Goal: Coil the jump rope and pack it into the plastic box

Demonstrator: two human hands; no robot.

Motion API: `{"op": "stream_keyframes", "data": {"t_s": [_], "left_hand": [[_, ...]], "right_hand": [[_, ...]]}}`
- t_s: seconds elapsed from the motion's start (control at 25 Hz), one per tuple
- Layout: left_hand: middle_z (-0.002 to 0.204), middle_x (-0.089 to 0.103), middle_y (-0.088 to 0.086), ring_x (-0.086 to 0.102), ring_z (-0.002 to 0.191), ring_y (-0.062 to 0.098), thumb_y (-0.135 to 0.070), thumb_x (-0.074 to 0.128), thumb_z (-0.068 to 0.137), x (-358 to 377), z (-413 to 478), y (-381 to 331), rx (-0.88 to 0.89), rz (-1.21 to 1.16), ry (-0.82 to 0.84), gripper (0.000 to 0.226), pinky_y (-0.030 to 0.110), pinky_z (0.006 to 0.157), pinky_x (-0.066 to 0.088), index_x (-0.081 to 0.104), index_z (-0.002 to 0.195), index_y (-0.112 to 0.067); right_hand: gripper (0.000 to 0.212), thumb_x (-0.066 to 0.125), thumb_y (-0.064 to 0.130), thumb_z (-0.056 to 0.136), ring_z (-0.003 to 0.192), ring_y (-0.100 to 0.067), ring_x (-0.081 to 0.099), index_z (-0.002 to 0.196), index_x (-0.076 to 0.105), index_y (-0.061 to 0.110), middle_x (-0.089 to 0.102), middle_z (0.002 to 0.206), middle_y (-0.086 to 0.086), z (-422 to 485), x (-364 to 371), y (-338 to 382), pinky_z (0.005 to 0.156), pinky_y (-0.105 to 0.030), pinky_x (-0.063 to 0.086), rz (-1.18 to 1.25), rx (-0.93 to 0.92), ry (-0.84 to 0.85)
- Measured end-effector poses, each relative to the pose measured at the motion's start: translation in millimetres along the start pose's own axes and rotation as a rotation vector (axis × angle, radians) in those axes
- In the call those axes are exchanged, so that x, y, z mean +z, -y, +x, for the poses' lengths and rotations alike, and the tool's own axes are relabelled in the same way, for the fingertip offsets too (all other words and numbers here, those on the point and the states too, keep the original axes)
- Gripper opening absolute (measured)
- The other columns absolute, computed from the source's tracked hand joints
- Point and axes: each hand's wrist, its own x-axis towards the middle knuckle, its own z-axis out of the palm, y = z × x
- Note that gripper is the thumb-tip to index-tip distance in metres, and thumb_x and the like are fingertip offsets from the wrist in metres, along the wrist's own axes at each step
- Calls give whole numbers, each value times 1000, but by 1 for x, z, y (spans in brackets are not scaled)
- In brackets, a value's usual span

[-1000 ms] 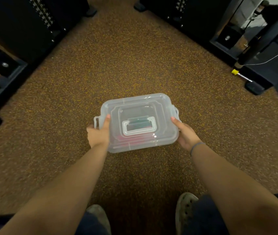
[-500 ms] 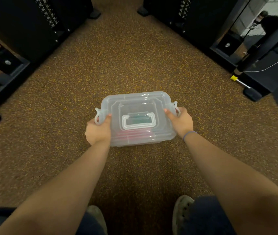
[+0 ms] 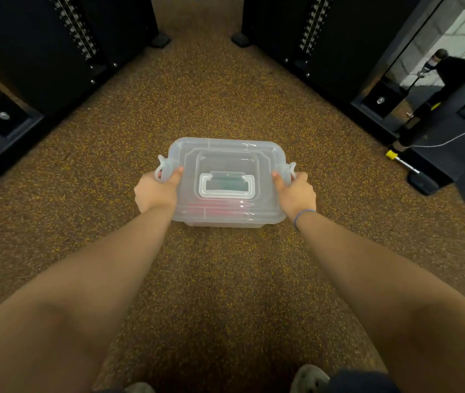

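A clear plastic box (image 3: pixel 225 154) with its lid on sits low over the speckled brown floor, straight ahead of me. Through the lid a dark handle and a pink-red rope (image 3: pixel 214 207) show faintly inside. My left hand (image 3: pixel 156 191) grips the box's left side, thumb on the lid beside the left clasp (image 3: pixel 161 170). My right hand (image 3: pixel 296 192) grips the right side, thumb on the lid by the right clasp (image 3: pixel 288 170). Whether the box rests on the floor or hangs just above it I cannot tell.
Black gym machines with weight stacks stand at the back left (image 3: pixel 55 52) and back right (image 3: pixel 324 46). A yellow-tipped bar (image 3: pixel 392 154) lies at the right beside a black machine foot. My shoes (image 3: pixel 310 377) show at the bottom edge.
Both hands slid from the near corners to the box's sides by the clasps. The box moved away from me as my arms stretched out.
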Motion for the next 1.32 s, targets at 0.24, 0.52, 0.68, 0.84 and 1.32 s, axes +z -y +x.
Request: {"op": "stream_keyframes", "data": {"t_s": [0.24,0.52,0.68,0.84,1.32], "left_hand": [[105,68,10,64,95,31,-62,63,72,19,22,-10,-16,15,39,61,35,74,46,64,104,-10],[104,69,13,64,97,36,-57,59,80,35,24,-8,45,92,-42,54,42,80,51,62,108,-11],[113,66,18,61,105,39,-54,52,87,43,17,-11,56,164,-110,56,44,83,47,54,121,-10],[113,66,19,61,104,38,-53,50,89,43,15,-12,66,184,-121,56,43,81,47,52,123,-9],[118,62,17,59,107,37,-52,41,93,46,17,-9,101,248,-67,55,43,81,44,44,129,-10]], "right_hand": [[56,48,50,90,110,-39,57,123,41,5,60,121,-17,34,7,11,87,-44,45,-78,-16,-17],[53,44,48,93,110,-42,56,121,40,3,61,119,-20,42,20,7,83,-42,43,-132,-22,-61],[54,40,47,95,112,-44,55,124,39,2,60,121,-24,41,28,10,86,-44,43,-208,-3,-134],[50,37,44,97,108,-44,58,123,39,1,61,118,-24,38,35,13,77,-41,41,-276,-4,-193],[41,34,35,99,104,-42,59,124,40,3,59,120,-21,32,49,16,77,-41,42,-252,-7,-303]]}}
